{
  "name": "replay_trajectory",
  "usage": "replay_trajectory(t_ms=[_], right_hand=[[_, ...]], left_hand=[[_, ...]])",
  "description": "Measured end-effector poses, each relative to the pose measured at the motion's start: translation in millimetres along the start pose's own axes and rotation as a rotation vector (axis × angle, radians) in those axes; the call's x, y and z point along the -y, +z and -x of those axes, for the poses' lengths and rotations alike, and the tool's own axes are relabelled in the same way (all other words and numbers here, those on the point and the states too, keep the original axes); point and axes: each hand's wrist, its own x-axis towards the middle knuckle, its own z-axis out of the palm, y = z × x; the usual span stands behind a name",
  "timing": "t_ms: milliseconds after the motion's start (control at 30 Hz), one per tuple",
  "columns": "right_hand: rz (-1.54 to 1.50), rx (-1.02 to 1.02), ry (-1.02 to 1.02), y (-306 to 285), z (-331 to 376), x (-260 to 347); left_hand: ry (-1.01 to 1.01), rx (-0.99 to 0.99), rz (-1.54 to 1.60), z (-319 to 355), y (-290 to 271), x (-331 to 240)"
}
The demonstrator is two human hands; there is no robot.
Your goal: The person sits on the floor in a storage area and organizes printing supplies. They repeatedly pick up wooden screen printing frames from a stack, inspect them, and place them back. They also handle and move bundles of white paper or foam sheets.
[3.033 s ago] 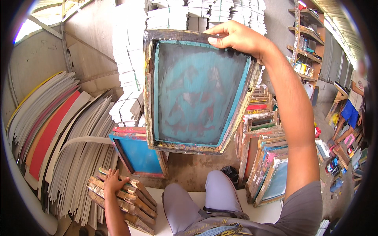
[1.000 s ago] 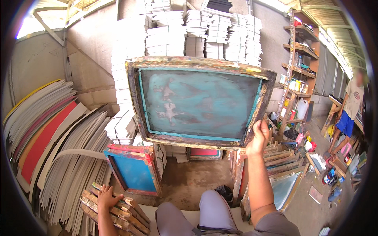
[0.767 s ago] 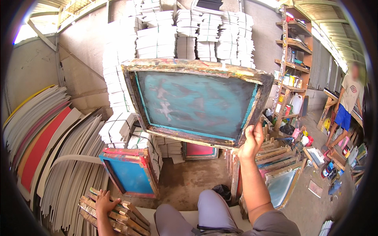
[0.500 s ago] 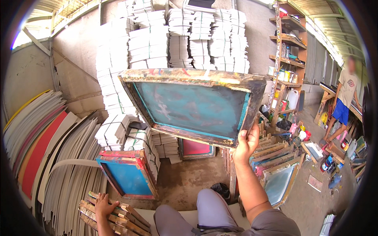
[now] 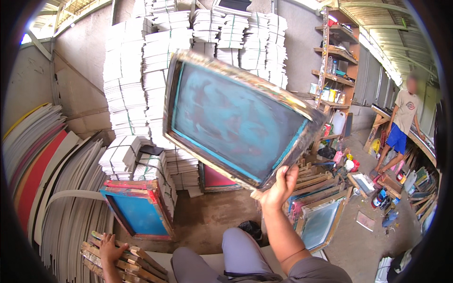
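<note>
Head view: the framed screen (image 5: 231, 118) has swung from nearly level to a steep slant within the last half second, its upper left corner raised and its right side dropped; for the handling, this seems to turn its broad face more fully into sight, with the weight apparently borne by one grip. It is up in the air, in front of the white bundles (image 5: 125, 89). The right hand (image 5: 279, 191) grasps it near the lower right corner, thumb on the near edge. The left hand (image 5: 110, 251) lies spread over the wooden frames (image 5: 146, 261), as before.

The framed screen is a rectangle of cloudy teal over dark grey, edged in brighter turquoise and bordered by rough, paint-crusted wood, blurred along its upper side. The wooden frames are worn and blunt-edged; beyond them, a blue panel (image 5: 140, 214) stands in a red-smeared border, and bowed sheets (image 5: 71, 203) lean in a fan
</note>
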Motion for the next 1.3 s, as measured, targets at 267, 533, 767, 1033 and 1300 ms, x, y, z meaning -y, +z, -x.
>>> replay_trajectory(t_ms=[267,533,767,1033,1300], right_hand=[[-0.061,-0.268,0.037,18.2,27.7,52.1],[-0.018,-0.279,0.016,10.0,31.0,64.6],[-0.062,-0.32,0.001,3.5,32.7,60.4],[-0.037,-0.316,-0.014,1.6,35.3,58.0],[-0.029,-0.371,-0.021,11.0,34.8,61.0]], left_hand=[[-0.037,-0.026,-0.003,0.3,1.4,5.9],[-0.003,-0.04,0.019,3.3,0.4,4.5],[-0.011,-0.037,0.055,14.2,-7.4,-6.3],[0.042,0.003,-0.043,-4.0,6.7,28.9],[0.065,0.039,-0.018,-3.9,2.4,19.6]])
